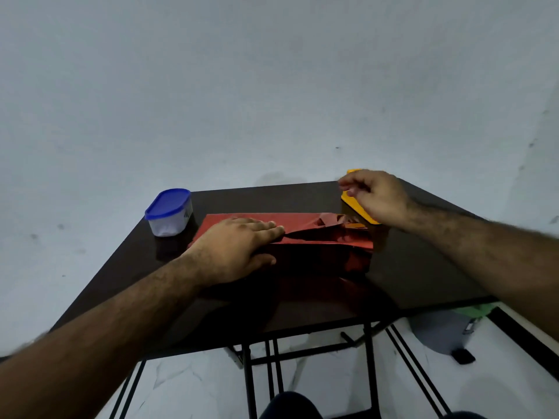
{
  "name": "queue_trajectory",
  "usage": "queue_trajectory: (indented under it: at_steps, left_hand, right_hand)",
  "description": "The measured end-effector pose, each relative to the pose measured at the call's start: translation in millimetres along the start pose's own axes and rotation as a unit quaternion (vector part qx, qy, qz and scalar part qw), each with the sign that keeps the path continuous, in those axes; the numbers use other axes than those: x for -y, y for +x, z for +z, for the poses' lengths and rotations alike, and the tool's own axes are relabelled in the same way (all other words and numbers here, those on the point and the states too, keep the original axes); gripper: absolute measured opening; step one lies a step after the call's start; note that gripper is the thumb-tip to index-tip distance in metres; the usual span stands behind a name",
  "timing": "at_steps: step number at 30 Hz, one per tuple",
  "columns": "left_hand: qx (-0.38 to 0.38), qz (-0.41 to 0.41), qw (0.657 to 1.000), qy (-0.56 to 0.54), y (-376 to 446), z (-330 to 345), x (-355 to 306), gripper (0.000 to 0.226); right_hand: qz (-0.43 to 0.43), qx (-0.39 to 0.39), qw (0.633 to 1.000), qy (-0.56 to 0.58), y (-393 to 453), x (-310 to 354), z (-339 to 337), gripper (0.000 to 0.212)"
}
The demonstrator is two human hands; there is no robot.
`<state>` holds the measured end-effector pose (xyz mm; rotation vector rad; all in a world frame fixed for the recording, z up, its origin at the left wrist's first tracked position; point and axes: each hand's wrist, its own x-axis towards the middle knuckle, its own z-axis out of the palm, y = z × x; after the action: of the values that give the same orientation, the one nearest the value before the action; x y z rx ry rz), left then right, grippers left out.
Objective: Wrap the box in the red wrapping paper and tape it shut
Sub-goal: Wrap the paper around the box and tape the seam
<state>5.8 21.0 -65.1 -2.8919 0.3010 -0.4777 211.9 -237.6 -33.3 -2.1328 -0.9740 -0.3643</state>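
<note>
The box, wrapped in red paper [305, 234], lies in the middle of the dark table [417, 267]. Its right end shows crumpled, folded flaps. My left hand [236, 252] lies flat on the top of the box with straight fingers, pressing the paper's overlapping edge down. My right hand [375, 195] hovers over the yellow tape dispenser [351, 202] behind the box's right end. Its thumb and fingers pinch together at the dispenser's left side. The tape strip itself is too thin to make out.
A white container with a blue lid [169, 213] stands at the table's back left corner. A grey bin [438, 334] sits on the floor under the table's right edge. A pale wall rises right behind the table.
</note>
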Motion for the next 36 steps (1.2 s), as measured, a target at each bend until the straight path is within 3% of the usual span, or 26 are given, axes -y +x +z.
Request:
queue_trajectory:
  at_steps: [2, 5, 8, 15, 18, 23, 27, 29, 30, 32, 33, 36]
  left_hand:
    - [0.006, -0.004, 1.0, 0.008, 3.0, -0.9, -2.0, 0.065]
    - [0.003, -0.018, 1.0, 0.012, 6.8, 0.1, -6.1, 0.064]
    - [-0.01, -0.042, 0.999, 0.007, 9.3, 7.0, -10.7, 0.065]
    - [-0.044, -0.09, 0.995, -0.022, 5.4, 17.9, -19.9, 0.065]
    - [-0.047, -0.098, 0.994, -0.024, 5.1, 20.4, -19.7, 0.064]
    - [-0.047, -0.104, 0.993, -0.018, 9.1, 22.3, -19.3, 0.065]
    - [-0.045, -0.108, 0.993, -0.006, 10.8, 22.4, -21.0, 0.064]
    - [-0.042, -0.112, 0.993, -0.003, 12.5, 21.5, -23.0, 0.065]
    - [-0.04, -0.115, 0.993, 0.0, 13.1, 21.0, -24.1, 0.065]
    - [-0.041, -0.12, 0.992, 0.011, 14.5, 21.3, -25.7, 0.066]
    - [-0.042, -0.124, 0.991, 0.016, 14.9, 21.7, -25.9, 0.066]
    - [-0.055, -0.133, 0.989, 0.02, 14.5, 20.8, -29.1, 0.067]
  right_hand:
    - [0.047, 0.076, 0.995, -0.044, 9.8, -12.7, -7.6, 0.044]
    - [0.051, 0.174, 0.982, -0.061, 14.7, -22.7, -5.4, 0.067]
    - [0.039, 0.201, 0.977, -0.068, 16.7, -22.1, 4.1, 0.058]
    - [0.006, 0.113, 0.985, -0.133, 19.9, -25.1, 6.3, 0.028]
    - [-0.007, 0.087, 0.98, -0.18, 17.5, -28.9, 1.2, 0.035]
    - [-0.062, 0.047, 0.963, -0.257, 0.3, -39.7, -12.5, 0.024]
    - [-0.076, -0.053, 0.981, -0.173, -2.7, -33.7, -10.4, 0.038]
    - [-0.087, 0.021, 0.989, -0.115, -0.9, -10.5, 0.4, 0.044]
    - [-0.096, 0.099, 0.986, -0.095, -0.7, 3.8, 7.6, 0.061]
    - [-0.143, 0.236, 0.952, -0.132, -3.6, 28.8, 25.9, 0.1]
    - [-0.179, 0.264, 0.929, -0.186, -4.3, 35.0, 36.1, 0.107]
    - [-0.252, 0.231, 0.891, -0.299, -9.0, 41.7, 54.6, 0.085]
